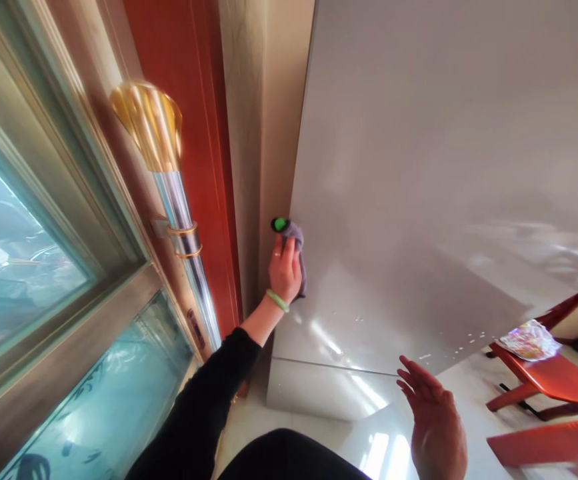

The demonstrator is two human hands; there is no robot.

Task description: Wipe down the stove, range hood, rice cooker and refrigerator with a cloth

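Note:
My left hand (285,270), with a pale green bangle at the wrist, grips a dark grey-purple cloth (296,233) against the left edge of a large smooth grey panel (399,167). A green spot in a dark rim shows at the cloth's upper end; what it is I cannot make out. Near the panel's lower edge, my right hand (433,420) is held with its fingers spread and nothing in it. Small white specks lie on the lower part of the panel.
At the left stands a glazed door with a gold-and-silver handle (176,200) beside a red strip (189,80). A red wooden chair (559,377) holding a shiny patterned packet (531,340) is at the lower right.

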